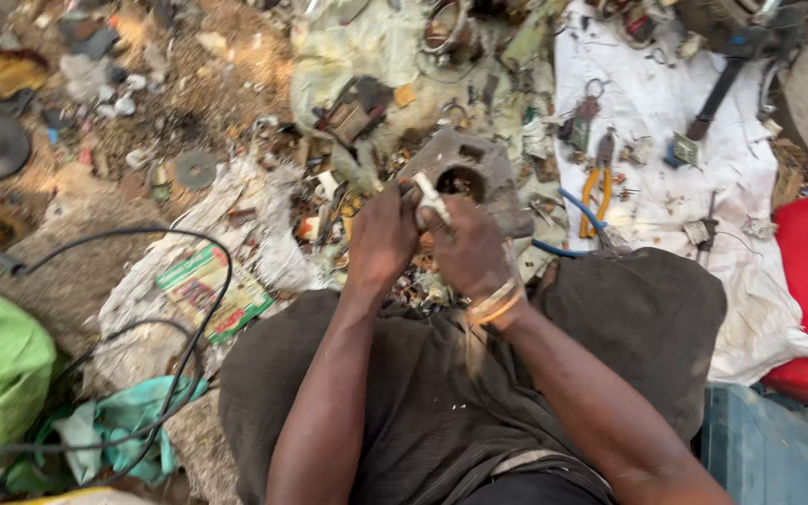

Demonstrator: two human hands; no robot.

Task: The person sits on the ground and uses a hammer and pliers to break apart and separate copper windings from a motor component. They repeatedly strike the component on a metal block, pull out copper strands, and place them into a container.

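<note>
Both hands meet at frame centre. Right hand point(468, 245) grip closed around a small white part point(430, 199); left hand point(382, 238) curled against it, grip contents not visible. Grey metal block point(490, 173) with round hole just above them. Orange-handled pliers point(597, 187) on white cloth point(741, 215), upper right.

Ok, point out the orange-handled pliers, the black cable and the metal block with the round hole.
orange-handled pliers point(597, 190), head view, on the handles.
black cable point(224, 271), head view, on its curved loop.
metal block point(493, 173), head view, right of its hole.
</note>
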